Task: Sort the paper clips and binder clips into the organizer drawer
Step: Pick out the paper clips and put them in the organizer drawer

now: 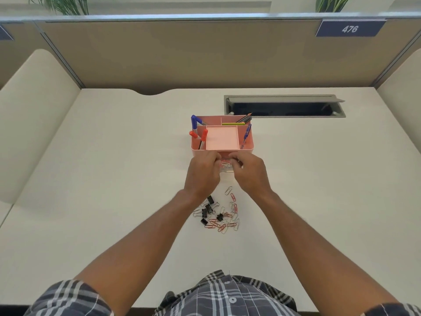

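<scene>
Pink organizer (222,139) at frame centre, drawer (226,166) pulled out below it.
Left hand (202,172), right hand (250,173) curled over drawer; grip contents unclear. Paper clips (230,218), binder clips (208,210) heaped lower centre.

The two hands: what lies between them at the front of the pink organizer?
In the head view, the open drawer shows between the left hand and right hand, with paper clips already inside it, just below the pink organizer.
</scene>
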